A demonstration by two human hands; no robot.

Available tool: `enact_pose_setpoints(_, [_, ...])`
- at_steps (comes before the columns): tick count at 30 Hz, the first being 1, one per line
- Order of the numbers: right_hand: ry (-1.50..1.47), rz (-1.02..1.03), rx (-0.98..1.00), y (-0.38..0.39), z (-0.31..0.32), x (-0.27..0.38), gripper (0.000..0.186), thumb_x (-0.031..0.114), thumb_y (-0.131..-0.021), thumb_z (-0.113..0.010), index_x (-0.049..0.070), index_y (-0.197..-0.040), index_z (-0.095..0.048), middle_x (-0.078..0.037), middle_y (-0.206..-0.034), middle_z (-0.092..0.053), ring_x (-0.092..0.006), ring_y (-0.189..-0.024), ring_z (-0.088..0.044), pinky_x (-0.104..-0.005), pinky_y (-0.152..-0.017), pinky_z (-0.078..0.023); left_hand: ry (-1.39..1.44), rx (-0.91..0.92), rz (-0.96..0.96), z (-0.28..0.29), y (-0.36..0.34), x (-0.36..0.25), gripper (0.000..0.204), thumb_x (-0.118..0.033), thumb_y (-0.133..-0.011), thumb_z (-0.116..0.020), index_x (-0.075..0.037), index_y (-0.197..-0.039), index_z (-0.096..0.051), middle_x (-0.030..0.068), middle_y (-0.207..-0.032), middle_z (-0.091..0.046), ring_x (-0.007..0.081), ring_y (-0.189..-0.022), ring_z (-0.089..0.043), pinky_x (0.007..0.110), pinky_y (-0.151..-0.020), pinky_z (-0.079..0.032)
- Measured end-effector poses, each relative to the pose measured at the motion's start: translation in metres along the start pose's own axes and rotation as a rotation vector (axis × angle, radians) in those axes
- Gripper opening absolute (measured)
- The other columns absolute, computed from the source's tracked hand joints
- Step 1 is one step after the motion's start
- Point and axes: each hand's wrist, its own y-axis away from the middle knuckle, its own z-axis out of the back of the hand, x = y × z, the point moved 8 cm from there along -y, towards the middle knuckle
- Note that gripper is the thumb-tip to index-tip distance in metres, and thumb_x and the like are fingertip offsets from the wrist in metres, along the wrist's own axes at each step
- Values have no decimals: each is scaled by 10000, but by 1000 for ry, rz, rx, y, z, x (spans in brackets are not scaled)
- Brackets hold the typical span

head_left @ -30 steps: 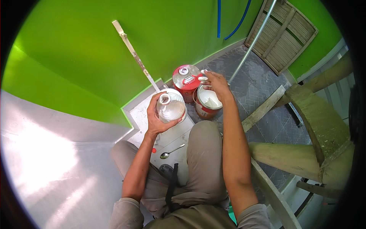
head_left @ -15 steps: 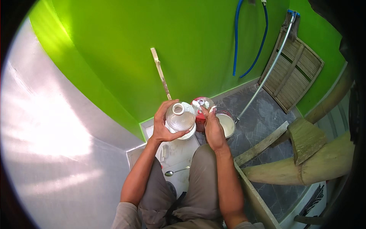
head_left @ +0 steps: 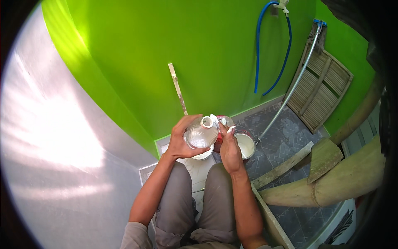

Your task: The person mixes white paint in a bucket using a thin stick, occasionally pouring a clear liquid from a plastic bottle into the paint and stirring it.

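My left hand [head_left: 182,139] is wrapped round a clear, ribbed plastic bottle [head_left: 200,135], its uncapped round mouth tilted up towards me. Close beside the bottle's neck is my right hand [head_left: 231,153], its thumb and fingers spread apart and their tips coated in thick white paste [head_left: 214,119]. No tool shows in it. Beneath the hands, a bucket of off-white liquid [head_left: 245,146] stands on the floor. A red container [head_left: 226,120] is partly hidden behind my right fingers, and a white tub [head_left: 204,155] below the bottle is mostly covered.
A paint-marked stick [head_left: 177,87] leans on the green wall. Blue hose [head_left: 258,54] hangs from a tap. A long-handled mop [head_left: 290,87] and slatted wooden panel [head_left: 317,83] lean at the far right. Thick bamboo poles [head_left: 323,184] and a plank [head_left: 286,166] lie to my right.
The bottle in my left hand has shifted slightly right and nearer my right fingers. The whole view has tilted up a little, and my legs now hide most of the spoon between them.
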Motion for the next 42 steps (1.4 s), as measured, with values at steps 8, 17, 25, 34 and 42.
enact_pose_setpoints(8, [-79,109,-47,8,22,20,718,468,-1166,-328,-144,-1517,-461,-167,-1623,-441,-242,-1541,-334,-393,-1295,-181,225,-15,122,-24,-10,21,967,-347,-564,-1002,17,-1381,-634,173,-1330,-679,296,-1198,-693,421,-1067,-544])
enact_pose_setpoints(17, [772,218,-166,5,30,49,677,536,-1148,-329,55,-1598,-486,-295,-1762,-54,-437,-1625,-61,-543,-1297,-116,196,102,87,-64,-25,37,949,-349,-534,-1001,23,-1339,-663,172,-1252,-704,310,-1161,-697,429,-1051,-536])
enact_pose_setpoints(25, [1504,218,-214,-17,23,41,635,638,-1039,-540,238,-1526,-616,-373,-1726,-40,-569,-1552,-154,-657,-1244,-187,281,114,226,-75,-25,87,973,-348,-496,-1000,41,-1324,-669,178,-1225,-710,320,-1136,-703,413,-1029,-546])
enact_pose_setpoints(34, [1455,249,-364,-20,38,61,534,419,-962,-763,49,-1345,-726,-326,-1621,-392,-445,-1384,-510,-525,-1134,-423,355,-24,404,-58,-15,135,1030,-325,-466,-1027,106,-1320,-645,210,-1233,-712,332,-1130,-712,425,-1026,-560])
enact_pose_setpoints(42, [1520,-920,-46,-94,191,-65,413,123,-857,-799,-116,-1182,-710,-263,-1043,-775,-292,-750,-800,-406,-660,-633,313,-105,370,-65,-18,122,994,-279,-501,-1004,96,-1340,-627,213,-1250,-689,349,-1143,-697,439,-1029,-553])
